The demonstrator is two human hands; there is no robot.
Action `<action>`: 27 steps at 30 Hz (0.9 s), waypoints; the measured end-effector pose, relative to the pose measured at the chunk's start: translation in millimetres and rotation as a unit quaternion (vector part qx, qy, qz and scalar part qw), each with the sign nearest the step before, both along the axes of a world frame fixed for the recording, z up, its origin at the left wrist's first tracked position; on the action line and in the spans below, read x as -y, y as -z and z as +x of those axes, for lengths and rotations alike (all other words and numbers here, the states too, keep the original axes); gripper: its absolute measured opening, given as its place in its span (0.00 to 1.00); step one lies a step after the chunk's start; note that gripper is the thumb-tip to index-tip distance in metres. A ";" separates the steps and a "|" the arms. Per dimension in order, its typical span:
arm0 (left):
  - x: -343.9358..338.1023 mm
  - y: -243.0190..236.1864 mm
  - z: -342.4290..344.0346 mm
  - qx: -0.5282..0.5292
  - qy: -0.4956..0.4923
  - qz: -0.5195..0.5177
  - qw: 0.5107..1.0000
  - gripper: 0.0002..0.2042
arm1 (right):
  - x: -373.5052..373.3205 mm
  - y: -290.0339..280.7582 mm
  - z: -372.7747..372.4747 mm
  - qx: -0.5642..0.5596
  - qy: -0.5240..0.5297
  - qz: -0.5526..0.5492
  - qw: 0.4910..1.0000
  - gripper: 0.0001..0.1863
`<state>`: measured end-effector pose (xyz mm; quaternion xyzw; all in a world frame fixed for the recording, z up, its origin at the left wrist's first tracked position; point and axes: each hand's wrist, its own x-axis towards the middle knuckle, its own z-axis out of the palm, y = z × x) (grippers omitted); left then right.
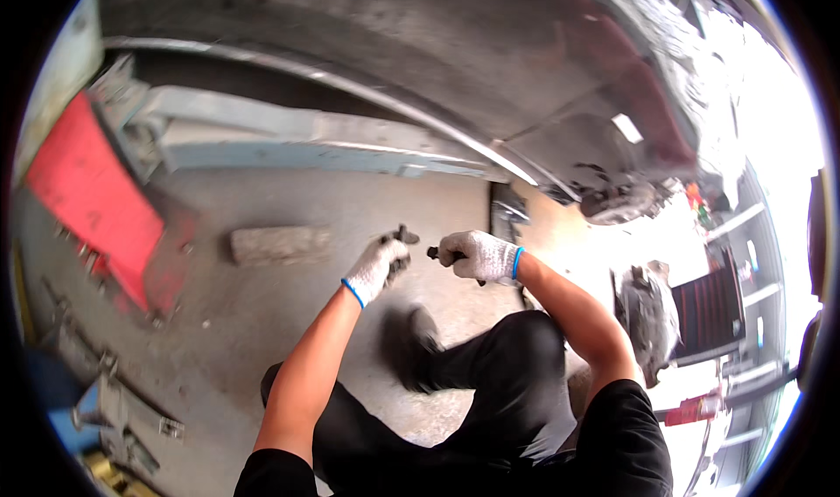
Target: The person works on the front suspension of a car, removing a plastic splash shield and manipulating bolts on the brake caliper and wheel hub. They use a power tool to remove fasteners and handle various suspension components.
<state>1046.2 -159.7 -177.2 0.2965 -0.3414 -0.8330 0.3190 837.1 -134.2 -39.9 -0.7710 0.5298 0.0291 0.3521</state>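
Observation:
My left hand (383, 266), in a pale knit glove with a blue cuff, is closed on a small dark object (404, 234) that pokes out above the fingers. Just to its right, my right hand (477, 257), gloved alike, grips another small black object (433, 252) whose end sticks out to the left. The two hands are a little apart over the floor, in front of my bent knees. What exactly either object is, I cannot make out.
A dark car body (420, 33) spans the top above a grey-blue beam (289, 153). A red creeper board (92, 191) lies left, near a pale block (278, 243). Jack-like metal equipment (109, 409) is at lower left; a black slatted item (700, 309) is at right.

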 end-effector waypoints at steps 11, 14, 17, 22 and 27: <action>-87.7 7.6 -172.9 -0.004 0.325 0.112 0.939 0.09 | -151.0 20.4 -150.6 0.054 0.073 -0.029 0.995 0.13; -118.1 13.6 -218.2 0.019 0.349 0.106 0.931 0.05 | -173.3 32.1 -203.1 0.058 0.027 0.005 0.998 0.19; -130.1 0.6 -269.2 0.055 0.259 0.163 0.951 0.04 | -170.7 44.4 -270.8 0.149 0.047 0.009 0.988 0.19; -101.5 -15.2 -332.4 0.015 0.040 0.196 0.980 0.05 | -148.5 82.3 -381.1 0.428 0.378 0.106 0.814 0.12; -116.7 -53.7 -431.4 0.154 -0.027 0.094 0.983 0.07 | -160.0 178.8 -477.1 0.329 0.435 0.132 0.828 0.16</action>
